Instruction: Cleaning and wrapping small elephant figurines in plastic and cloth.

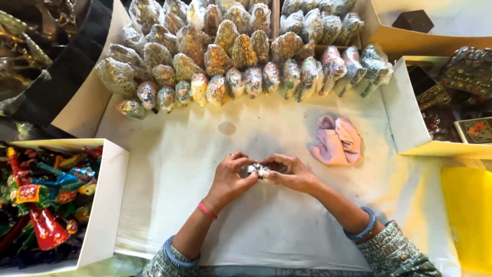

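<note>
Between the two hands, just above the middle of the white cloth-covered table [287,225], sits a small pale, speckled object [258,170], mostly hidden by the fingers, so its exact kind cannot be told. Both hands are curled around it: the left hand [229,177] pinches it from the left with thumb and bent fingers, and the right hand [292,173] closes on it from the right, fingertips touching it. A thin red band circles the left wrist and a blue bangle the right. Just to the right of the hands lies a crumpled pink cloth [336,139], apart from them. Farther up the table stand rows of small painted figurines wrapped in clear plastic [230,56], packed close together. On the left, an open white box [105,205] holds brightly coloured painted toys [43,200]. On the right, another open box [405,118] holds dark decorated boxes [469,69], with a yellow sheet [469,215] below it.
</note>
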